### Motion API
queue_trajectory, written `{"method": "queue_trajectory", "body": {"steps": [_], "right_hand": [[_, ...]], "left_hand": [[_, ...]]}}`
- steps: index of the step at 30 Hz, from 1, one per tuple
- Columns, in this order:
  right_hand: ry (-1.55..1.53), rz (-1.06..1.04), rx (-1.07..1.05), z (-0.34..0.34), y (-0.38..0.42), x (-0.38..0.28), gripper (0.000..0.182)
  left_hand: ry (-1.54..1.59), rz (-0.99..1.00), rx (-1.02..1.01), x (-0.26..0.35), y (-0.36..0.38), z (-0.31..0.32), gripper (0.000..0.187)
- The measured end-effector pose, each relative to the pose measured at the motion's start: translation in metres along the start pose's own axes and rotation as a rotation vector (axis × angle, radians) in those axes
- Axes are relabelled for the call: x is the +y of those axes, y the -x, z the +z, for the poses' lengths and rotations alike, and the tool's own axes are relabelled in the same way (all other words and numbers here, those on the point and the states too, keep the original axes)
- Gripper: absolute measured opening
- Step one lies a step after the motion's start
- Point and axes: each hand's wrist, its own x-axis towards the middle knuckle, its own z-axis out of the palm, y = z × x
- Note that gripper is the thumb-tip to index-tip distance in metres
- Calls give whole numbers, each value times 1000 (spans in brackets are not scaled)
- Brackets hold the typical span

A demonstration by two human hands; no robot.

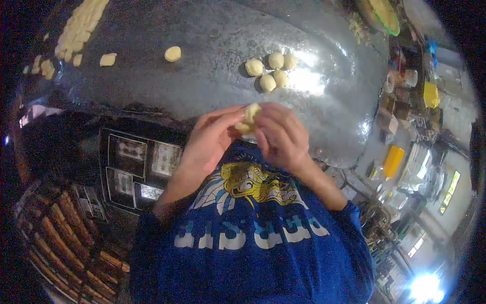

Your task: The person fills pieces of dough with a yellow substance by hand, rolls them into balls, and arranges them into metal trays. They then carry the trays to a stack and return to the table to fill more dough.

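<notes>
A piece of pale dough [249, 117] is held between my two hands, above the near edge of the metal table [212, 81]. My left hand [215, 134] closes on its left side. From the right, the fingers of my right hand [283, 131] pinch the same piece. Just beyond the hands, several round dough balls [268, 83] sit in a group on the table. A single flattened dough piece [173, 54] lies to their left, and a squarish one [108, 60] lies farther left.
Many dough pieces [81, 28] lie in rows at the far left of the table. Dark trays [126, 152] stand below the table's near edge on the left. Yellow containers [393, 161] and shelves are at the right. A green-edged item [385, 17] is at the far right corner.
</notes>
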Motion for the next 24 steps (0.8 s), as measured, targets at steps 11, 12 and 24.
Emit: {"method": "queue_trajectory", "body": {"steps": [11, 12, 24], "right_hand": [[-90, -13, 164, -65, 34, -15, 23], [-89, -22, 175, -74, 44, -15, 23], [6, -349, 172, -173, 165, 38, 38]], "left_hand": [[-395, 265, 43, -58, 23, 60, 33], [-273, 217, -12, -68, 25, 66, 35], [-647, 103, 79, -202, 16, 140, 35]]}}
